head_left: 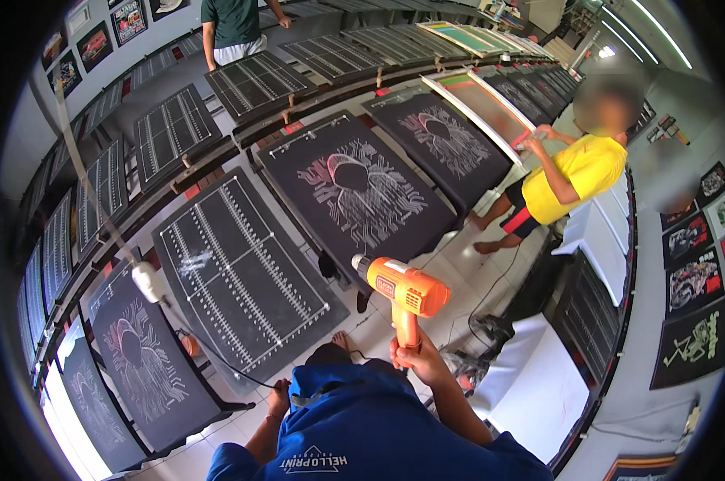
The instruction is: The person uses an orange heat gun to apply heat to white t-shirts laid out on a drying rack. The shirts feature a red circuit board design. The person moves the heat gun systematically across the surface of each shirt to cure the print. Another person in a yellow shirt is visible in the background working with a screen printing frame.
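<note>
My right hand [423,361] is wrapped round the handle of an orange heat gun [411,290], raised in front of me with its metal nozzle pointing left. Behind the nozzle lies a black T-shirt [346,188] stretched on a board and printed with a hooded figure among circuit-like lines. Low at my left side, my left hand [278,398] is closed on a black power cord [230,365]. That cord runs up to a white hanging socket [147,282]. Between them lies a bare black board [242,272] marked with white ruled lines.
Another person in a yellow shirt [575,176] stands to the right beside a framed printing screen [483,112]. A second person in a dark green shirt [232,28] stands beyond the far boards. More printed black shirts [142,361] lie at left. White sheets [531,385] hang at right.
</note>
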Available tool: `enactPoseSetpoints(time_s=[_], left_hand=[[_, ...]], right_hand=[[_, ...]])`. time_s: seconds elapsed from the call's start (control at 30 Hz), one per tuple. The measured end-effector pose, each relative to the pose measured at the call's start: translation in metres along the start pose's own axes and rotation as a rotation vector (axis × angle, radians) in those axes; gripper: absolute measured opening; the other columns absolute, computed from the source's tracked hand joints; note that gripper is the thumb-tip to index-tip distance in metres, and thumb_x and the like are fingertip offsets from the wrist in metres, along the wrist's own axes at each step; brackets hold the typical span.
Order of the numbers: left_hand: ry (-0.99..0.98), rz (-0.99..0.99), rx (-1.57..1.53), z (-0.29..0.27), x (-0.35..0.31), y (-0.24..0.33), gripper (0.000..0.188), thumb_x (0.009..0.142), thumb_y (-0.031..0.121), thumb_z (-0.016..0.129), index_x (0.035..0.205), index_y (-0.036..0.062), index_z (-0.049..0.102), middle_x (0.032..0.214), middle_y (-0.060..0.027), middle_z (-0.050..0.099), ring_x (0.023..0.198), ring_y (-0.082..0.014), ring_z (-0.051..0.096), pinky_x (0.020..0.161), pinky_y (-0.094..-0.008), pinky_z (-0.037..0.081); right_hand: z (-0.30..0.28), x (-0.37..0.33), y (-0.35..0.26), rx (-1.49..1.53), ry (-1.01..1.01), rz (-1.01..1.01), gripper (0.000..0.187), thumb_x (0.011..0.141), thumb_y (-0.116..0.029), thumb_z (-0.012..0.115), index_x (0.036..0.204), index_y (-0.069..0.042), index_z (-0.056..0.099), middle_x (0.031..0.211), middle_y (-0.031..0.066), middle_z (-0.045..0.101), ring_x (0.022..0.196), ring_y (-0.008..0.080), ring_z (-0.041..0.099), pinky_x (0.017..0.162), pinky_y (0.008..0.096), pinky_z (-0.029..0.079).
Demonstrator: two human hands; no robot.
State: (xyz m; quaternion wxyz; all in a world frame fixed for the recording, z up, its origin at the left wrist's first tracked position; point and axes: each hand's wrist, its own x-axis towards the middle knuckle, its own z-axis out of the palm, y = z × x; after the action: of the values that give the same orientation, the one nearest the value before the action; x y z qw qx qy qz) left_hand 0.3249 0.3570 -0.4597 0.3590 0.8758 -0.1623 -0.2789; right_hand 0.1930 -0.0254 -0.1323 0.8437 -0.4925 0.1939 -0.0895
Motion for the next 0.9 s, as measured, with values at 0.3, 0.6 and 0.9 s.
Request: enactPoseSetpoints(time_s=[0.3,0.6,0.9], left_hand=[[0.212,-0.494,-0.571,0.028,0.014,0.059,0.051,0.101,0.046,0.039,0.096,0.0018,0.065,0.081,-0.0095,0.067,0.073,-0.0166,0.062,0.062,-0.0316,0.049],[0.808,-0.805,-0.194,0.080,0.021,0.110,0.037,0.095,0.032,0.057,0.091,-0.0043,0.061,0.081,-0.0175,0.065,0.076,-0.0302,0.061,0.074,-0.0410,0.047],[1.038,-0.887,-0.271,0.061,0.047,0.197,0.026,0.090,0.022,0.060,0.088,-0.0034,0.062,0.079,-0.0145,0.066,0.074,-0.0225,0.058,0.072,-0.0365,0.046]], right_hand=[[-0.064,0.127,-0.097,-0.089,-0.122,0.064,0.046,0.092,-0.022,0.062,0.128,0.000,0.043,0.084,0.0071,0.059,0.069,0.0135,0.059,0.059,0.0247,0.047],[-0.115,0.294,-0.214,-0.342,-0.398,0.266,0.042,0.096,-0.036,0.058,0.114,0.000,0.050,0.077,0.0065,0.061,0.063,0.0149,0.063,0.052,0.0245,0.049],[-0.083,0.453,-0.239,-0.552,-0.577,0.367,0.034,0.095,-0.034,0.058,0.098,0.000,0.055,0.072,0.0040,0.059,0.062,0.0134,0.063,0.049,0.0243,0.048]])
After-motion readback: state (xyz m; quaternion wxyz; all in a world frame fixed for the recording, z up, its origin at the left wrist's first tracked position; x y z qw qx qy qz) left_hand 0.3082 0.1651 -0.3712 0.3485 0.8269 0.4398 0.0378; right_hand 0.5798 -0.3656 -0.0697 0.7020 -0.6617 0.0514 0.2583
